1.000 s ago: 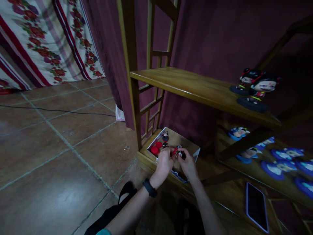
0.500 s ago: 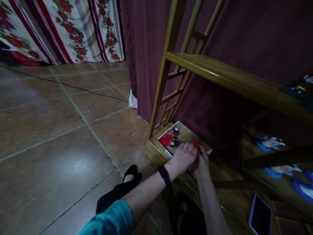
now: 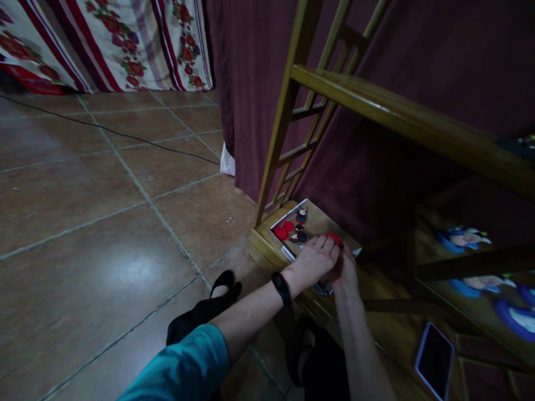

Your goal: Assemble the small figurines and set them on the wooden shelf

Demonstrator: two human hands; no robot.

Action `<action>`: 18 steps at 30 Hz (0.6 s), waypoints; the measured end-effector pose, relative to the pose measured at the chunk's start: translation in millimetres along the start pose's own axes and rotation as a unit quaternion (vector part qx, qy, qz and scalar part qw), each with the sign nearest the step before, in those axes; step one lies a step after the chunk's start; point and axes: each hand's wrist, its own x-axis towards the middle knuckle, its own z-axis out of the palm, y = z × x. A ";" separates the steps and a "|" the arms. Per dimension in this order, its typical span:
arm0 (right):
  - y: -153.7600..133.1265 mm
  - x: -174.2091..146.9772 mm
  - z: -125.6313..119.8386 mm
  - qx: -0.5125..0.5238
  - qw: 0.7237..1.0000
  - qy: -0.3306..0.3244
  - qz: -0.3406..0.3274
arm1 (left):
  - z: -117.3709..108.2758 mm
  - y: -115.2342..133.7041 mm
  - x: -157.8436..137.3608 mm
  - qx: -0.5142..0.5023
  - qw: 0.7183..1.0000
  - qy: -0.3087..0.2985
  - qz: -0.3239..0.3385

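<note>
1. A shallow box (image 3: 320, 219), taken as landmark, is set on the wooden base of a shelf unit (image 3: 265, 245); both hands are positioned over its near right part
2. A red piece (image 3: 334, 238) is held above the box floor, near the right wall of the box; only its rounded red edge is exposed beyond the fingers
3. Left hand (image 3: 318, 257): back turned up, fingers curled over, closed on the red piece from the left side of the box
4. Right hand (image 3: 345, 269): fingers bent inward toward the left hand, closed on the same piece; the underside of the grip is covered, so whether a figurine is attached cannot be told
5. In the left part of the box, two red discs (image 3: 281, 233) (image 3: 288, 225) are seen by the left wall, a standing figurine (image 3: 301, 214) near the far corner, and a toppled figurine (image 3: 295, 236) between them and the hands
6. Handling, as judged: the red piece is expected to be light, stiff and somewhat slippery; it is best taken by its rim between thumb and fingertips, with pressure kept off any thin moulded parts
7. A phone (image 3: 434, 359) is noted to the right of the box, well apart
</note>
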 end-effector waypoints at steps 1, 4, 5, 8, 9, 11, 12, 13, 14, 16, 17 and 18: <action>0.1 0.1 -0.6 -0.003 1.000 0.000 -0.001 | 0.3 0.2 -0.1 0.001 1.000 -0.001 0.000; 0.6 0.0 -1.5 -0.003 1.000 0.002 0.000 | 0.7 0.4 -0.3 0.002 1.000 -0.002 0.001; 0.6 -0.1 -1.3 -0.001 1.000 0.003 0.002 | 0.7 0.4 -0.3 0.002 1.000 -0.002 0.003; -0.6 -0.8 0.5 0.005 1.000 0.003 0.006 | 0.6 0.6 -0.1 0.002 1.000 -0.001 0.008; -1.1 -1.1 1.2 0.006 1.000 0.003 0.006 | 0.4 0.6 0.0 0.003 1.000 -0.004 0.008; -1.9 -1.3 2.1 0.008 1.000 0.003 0.008 | 0.0 0.9 0.4 0.003 1.000 -0.010 0.007; -2.0 -1.1 2.2 0.010 1.000 0.005 0.009 | -0.2 1.1 0.5 0.003 1.000 -0.012 0.007; -1.9 -0.9 2.0 0.011 1.000 0.008 0.010 | -0.5 1.3 0.6 0.003 1.000 -0.013 0.007; -1.7 -0.5 1.6 0.011 1.000 0.009 0.011 | -0.8 1.5 0.7 0.003 1.000 -0.012 0.006; -0.9 0.4 0.5 0.008 1.000 0.007 0.013 | -1.1 1.8 0.7 0.003 1.000 -0.010 0.005; -0.6 0.8 0.0 0.007 1.000 0.005 0.012 | -1.2 2.0 0.7 0.003 1.000 -0.009 0.004; -0.3 1.1 -0.3 0.007 1.000 0.005 0.011 | -1.2 2.2 0.8 0.004 1.000 -0.008 0.005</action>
